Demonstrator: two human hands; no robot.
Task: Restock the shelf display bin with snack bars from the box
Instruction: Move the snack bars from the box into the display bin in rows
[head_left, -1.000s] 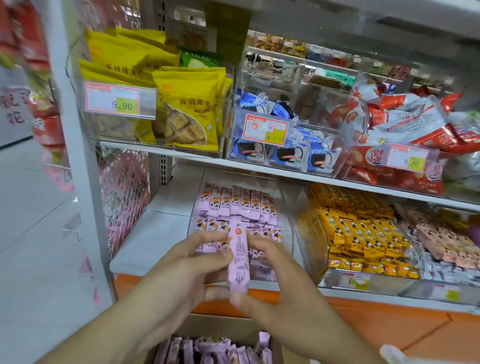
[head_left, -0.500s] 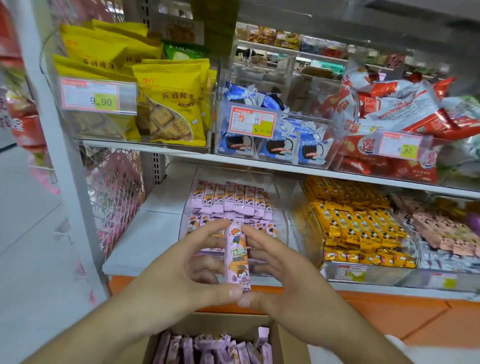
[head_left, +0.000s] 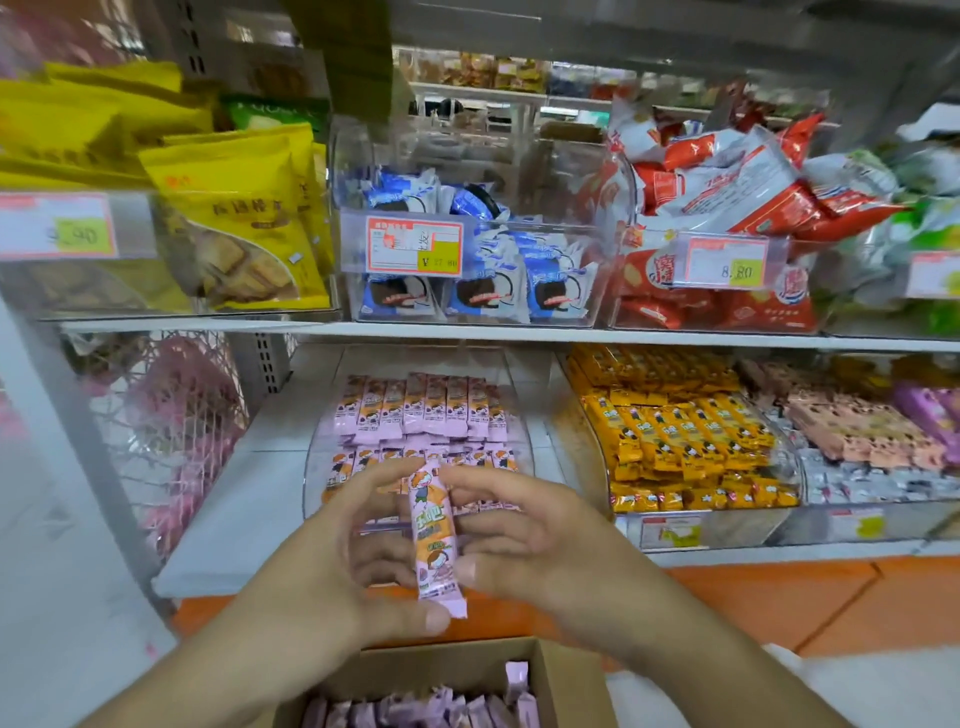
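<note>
Turned since a second ago from its plain back to its printed face, the snack bar (head_left: 435, 540) stands upright, pinched between the fingers of the left hand (head_left: 332, 561) and right hand (head_left: 540, 540), above the box (head_left: 566, 686) and before the bin (head_left: 317, 467), ready for placing.
</note>
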